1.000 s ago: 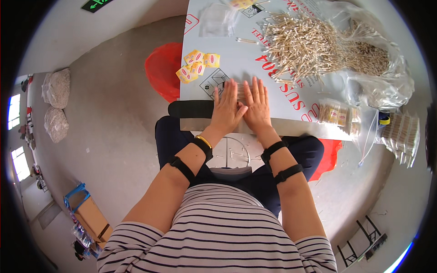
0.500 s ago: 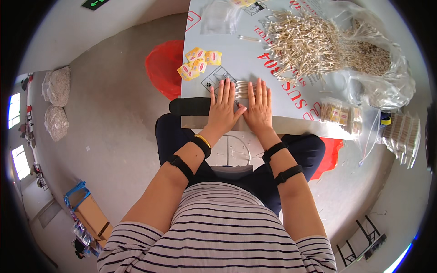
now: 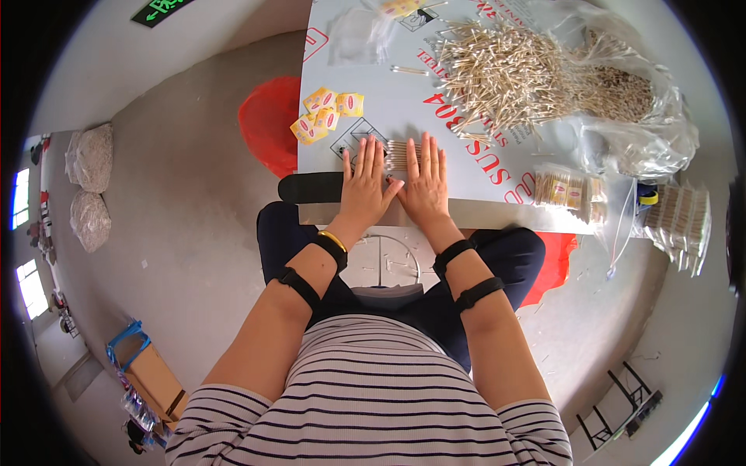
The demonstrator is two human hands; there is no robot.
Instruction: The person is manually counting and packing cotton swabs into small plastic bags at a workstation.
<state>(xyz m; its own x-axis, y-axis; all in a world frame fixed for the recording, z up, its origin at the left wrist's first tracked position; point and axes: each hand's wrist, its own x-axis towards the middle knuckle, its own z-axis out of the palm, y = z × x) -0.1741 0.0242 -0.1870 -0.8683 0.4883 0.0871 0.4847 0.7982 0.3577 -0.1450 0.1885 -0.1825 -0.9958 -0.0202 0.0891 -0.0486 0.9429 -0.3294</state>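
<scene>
Between my hands a small row of cotton swabs lies side by side on the grey sheet-covered table. My left hand rests flat at the swabs' left ends, fingers stretched out. On their right side, my right hand also lies flat with fingers extended, hiding part of the row. The two thumbs meet near the table's front edge. Beyond my left hand are several yellow and white paper cards. A large heap of loose cotton swabs spreads at the far right.
A clear plastic bag of swabs lies behind the heap. Filled packs sit at the right edge, with more packs beyond it. Clear empty bags lie far left. A red bag hangs beside the table.
The whole view has shifted slightly, so the table and hands appear a little further left. Both hands keep the same flat pose around the swab row.
</scene>
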